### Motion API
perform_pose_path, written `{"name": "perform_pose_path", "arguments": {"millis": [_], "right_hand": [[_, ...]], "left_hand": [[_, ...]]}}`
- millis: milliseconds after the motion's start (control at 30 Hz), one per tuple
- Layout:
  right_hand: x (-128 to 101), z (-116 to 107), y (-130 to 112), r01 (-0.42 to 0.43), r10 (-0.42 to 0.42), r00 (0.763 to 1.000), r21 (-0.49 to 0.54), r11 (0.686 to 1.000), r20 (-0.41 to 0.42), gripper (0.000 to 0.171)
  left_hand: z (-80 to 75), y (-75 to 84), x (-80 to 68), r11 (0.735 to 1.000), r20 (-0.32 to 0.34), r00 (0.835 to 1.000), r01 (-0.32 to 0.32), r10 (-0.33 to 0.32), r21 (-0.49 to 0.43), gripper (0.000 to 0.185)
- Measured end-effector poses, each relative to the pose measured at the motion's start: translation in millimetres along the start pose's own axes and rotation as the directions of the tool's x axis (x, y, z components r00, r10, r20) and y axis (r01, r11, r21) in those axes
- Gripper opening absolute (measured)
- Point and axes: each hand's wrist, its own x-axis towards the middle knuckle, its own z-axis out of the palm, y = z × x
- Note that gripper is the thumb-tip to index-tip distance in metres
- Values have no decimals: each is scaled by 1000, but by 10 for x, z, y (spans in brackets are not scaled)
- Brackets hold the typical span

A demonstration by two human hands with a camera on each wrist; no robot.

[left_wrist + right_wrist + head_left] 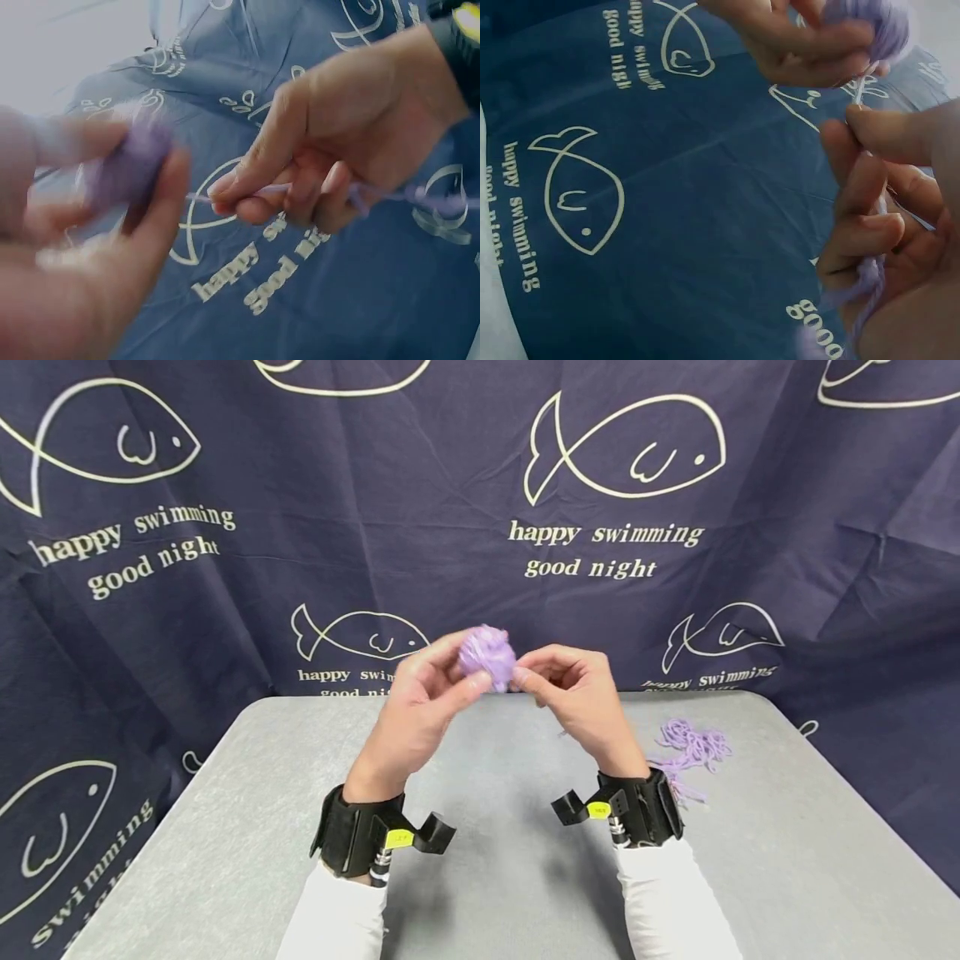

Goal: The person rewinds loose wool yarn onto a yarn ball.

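Both hands are raised above the grey tabletop (480, 860), meeting over its far middle. Furthest left, the left hand (423, 693) cups a small, round ball of lilac yarn (487, 656), with its fingers and thumb curled round the ball from below and from the near side. Just right of the ball, the right hand (577, 693) pinches a thin lilac yarn strand (270, 193) between thumb and forefinger; its other fingers are curled, and the strand runs on through them. The right wrist view shows that strand running taut from the pinch up to the ball. Further right of the ball, well apart from it and lying on the tabletop, is a loose tangle of lilac yarn (690, 752). A dark blue cloth printed with white fish (630, 452) hangs behind the ball.

By my judgement the step in hand is winding: the strand is being laid onto the ball. The next move seems to call for carrying the pinched strand round the ball under even tension while the left hand turns the ball, feeding slack from the tangle without snagging.
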Motion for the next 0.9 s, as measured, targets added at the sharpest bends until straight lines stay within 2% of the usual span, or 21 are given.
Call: {"name": "perform_pose_path", "arguments": {"millis": [33, 100, 167, 233, 333, 400, 467, 533, 567, 600, 633, 700, 733, 800, 833, 867, 900], "right_hand": [[0, -3, 13, -15, 16, 999, -23, 1000, 47, 5], [-2, -46, 46, -60, 70, 987, -74, 995, 147, 6], [-4, -155, 94, -112, 146, 959, -149, 982, 241, 10], [-17, -319, 154, -173, 246, 919, -244, 954, 308, 13], [-58, -618, 274, -263, 409, 844, -398, 879, 346, 18], [-105, -815, 351, -309, 498, 800, -483, 820, 334, 19], [-167, -991, 431, -346, 564, 769, -546, 763, 301, 19], [-234, -1141, 503, -385, 623, 741, -602, 699, 250, 19], [-269, -1207, 542, -406, 653, 723, -627, 665, 226, 20], [-302, -1259, 589, -429, 684, 701, -648, 629, 200, 20], [-332, -1302, 637, -448, 713, 678, -669, 593, 178, 20], [-374, -1354, 721, -474, 771, 622, -719, 508, 135, 18], [-387, -1366, 744, -466, 787, 605, -747, 475, 123, 18], [-386, -1342, 746, -457, 806, 584, -779, 429, 102, 19], [-370, -1318, 726, -435, 800, 591, -793, 426, 106, 24], [-345, -1280, 689, -413, 786, 608, -802, 432, 110, 29], [-313, -1234, 642, -384, 757, 642, -805, 452, 119, 35]], "left_hand": [[-11, -1, 12, 1000, -83, 996, -12, 13, 10, 45], [-51, -5, 36, 999, -248, 968, -28, 38, 41, 40], [-114, -15, 55, 996, -389, 920, -25, 56, 84, 37], [-188, -21, 71, 994, -490, 868, -28, 76, 104, 36], [-306, -19, 79, 995, -594, 799, -53, 93, 84, 34], [-388, -12, 79, 994, -642, 759, -92, 106, 55, 34], [-465, 2, 67, 991, -687, 716, -128, 123, 44, 32], [-537, 11, 54, 989, -718, 683, -142, 134, 50, 31], [-566, 14, 46, 989, -726, 675, -137, 132, 53, 30], [-589, 15, 38, 991, -730, 672, -120, 122, 56, 31], [-605, 13, 30, 994, -727, 679, -95, 107, 57, 31], [-612, 1, 25, 999, -701, 711, -21, 47, 45, 34], [-606, -11, 26, 999, -682, 731, 23, 10, 40, 35], [-573, -35, 31, 992, -637, 768, 121, -68, 40, 38], [-549, -48, 35, 986, -612, 784, 161, -104, 38, 38], [-524, -62, 40, 980, -589, 796, 196, -138, 36, 39], [-497, -73, 44, 974, -567, 808, 223, -163, 38, 39]]}}
